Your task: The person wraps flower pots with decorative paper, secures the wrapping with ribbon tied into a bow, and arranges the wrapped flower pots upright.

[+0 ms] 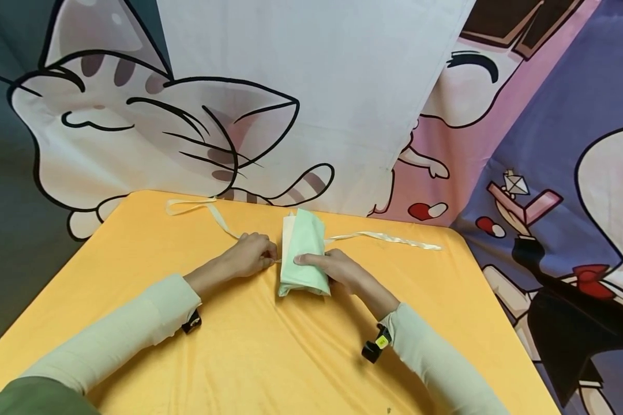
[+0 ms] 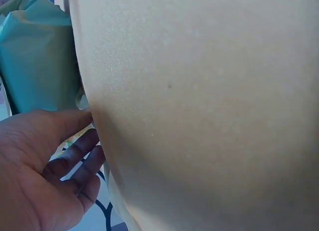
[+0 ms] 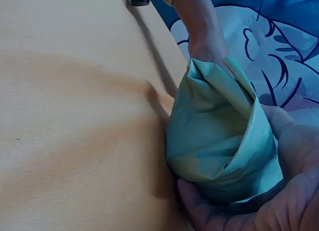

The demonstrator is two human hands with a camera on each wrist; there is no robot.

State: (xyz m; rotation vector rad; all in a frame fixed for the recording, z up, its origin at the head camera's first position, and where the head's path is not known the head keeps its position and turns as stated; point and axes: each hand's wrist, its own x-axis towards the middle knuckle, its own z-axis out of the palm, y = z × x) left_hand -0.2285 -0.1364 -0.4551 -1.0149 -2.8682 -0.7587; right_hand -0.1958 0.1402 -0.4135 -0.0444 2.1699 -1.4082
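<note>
Set a clock face on the bundle [image 1: 307,242], 12 pointing away from the person. The table [image 1: 233,351] wears a yellow cloth [image 1: 270,369] with creases in it; a hard pull could drag that along and shift what lies on it.

The green bundle is near the far edge; whether it rests on the cloth or is slightly lifted I cannot tell. Its end towards 6 shows loose folds, so it may unroll if the right hand [image 1: 338,268] eases off, or crumple under too tight a squeeze. That hand's fingers wrap the bundle from 3, thumb on top. The left hand [image 1: 249,255], at 9, has its fingers narrowed to a pinch, apparently on the ribbon [image 1: 223,222]. A one-sided tug there would likely tilt the bundle or draw in the opposite tail. The ribbon's middle is hidden, so a twist could go unnoticed.

As for room, a printed backdrop [image 1: 342,115] hangs behind the far edge, so there is little margin towards 12. The most room lies towards 6, between the forearms [image 1: 119,337]. The ribbon's tails reach towards 10 and just short of 3; the 10 one, near the edge, might slip over.
</note>
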